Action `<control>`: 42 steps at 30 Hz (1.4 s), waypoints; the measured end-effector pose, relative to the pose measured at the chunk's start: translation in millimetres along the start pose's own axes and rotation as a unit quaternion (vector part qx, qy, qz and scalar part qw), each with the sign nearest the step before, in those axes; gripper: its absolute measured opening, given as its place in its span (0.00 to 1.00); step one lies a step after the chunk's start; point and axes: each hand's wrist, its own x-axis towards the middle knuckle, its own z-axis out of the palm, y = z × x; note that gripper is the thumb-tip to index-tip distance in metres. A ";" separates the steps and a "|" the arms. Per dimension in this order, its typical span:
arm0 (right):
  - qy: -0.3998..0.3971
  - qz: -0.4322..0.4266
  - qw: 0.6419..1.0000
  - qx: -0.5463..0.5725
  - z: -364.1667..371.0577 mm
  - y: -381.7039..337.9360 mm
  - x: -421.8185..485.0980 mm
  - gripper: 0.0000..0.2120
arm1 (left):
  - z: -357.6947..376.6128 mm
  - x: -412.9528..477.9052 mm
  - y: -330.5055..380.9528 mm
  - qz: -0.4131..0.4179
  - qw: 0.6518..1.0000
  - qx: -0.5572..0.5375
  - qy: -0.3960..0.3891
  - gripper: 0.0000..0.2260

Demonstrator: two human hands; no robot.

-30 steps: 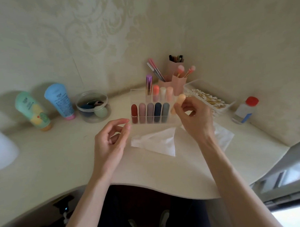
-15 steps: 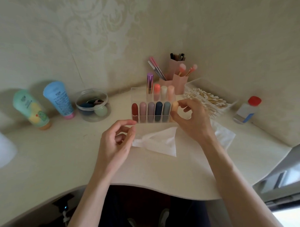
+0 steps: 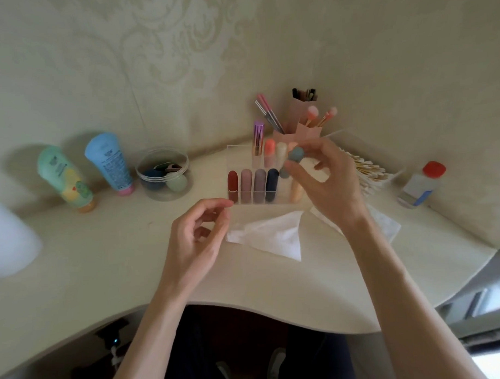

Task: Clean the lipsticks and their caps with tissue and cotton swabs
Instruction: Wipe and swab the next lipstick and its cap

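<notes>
The wall across the upper frame was papered in cream with a pale damask pattern; a thin vertical seam ran down left of centre. A cream desk with a smooth top filled the middle band, its near edge curving in a wave across the lower frame. The space beneath the desk was dark. At lower right stood a grey frame, with a bright white patch in the corner. Light was soft and even, and faint shadows lay at the wall's foot, left of frame.
</notes>
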 end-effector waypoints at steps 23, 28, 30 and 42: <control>-0.093 -0.026 0.994 -0.060 44.8 -2.6 -56.3 0.11 | -9.0 4.5 -13.0 -0.006 0.977 -0.099 0.191 0.05; -0.091 0.007 0.993 -0.071 42.2 -0.7 -55.3 0.11 | -43.8 7.3 -25.5 0.040 0.974 0.151 0.163 0.10; -0.083 0.016 0.994 -0.065 45.4 -1.8 -55.8 0.11 | -41.7 6.3 -27.9 0.078 0.958 0.240 0.135 0.12; -0.072 0.024 0.994 -0.074 43.1 1.7 -58.0 0.12 | -32.6 6.2 -22.6 0.081 0.938 0.325 0.093 0.18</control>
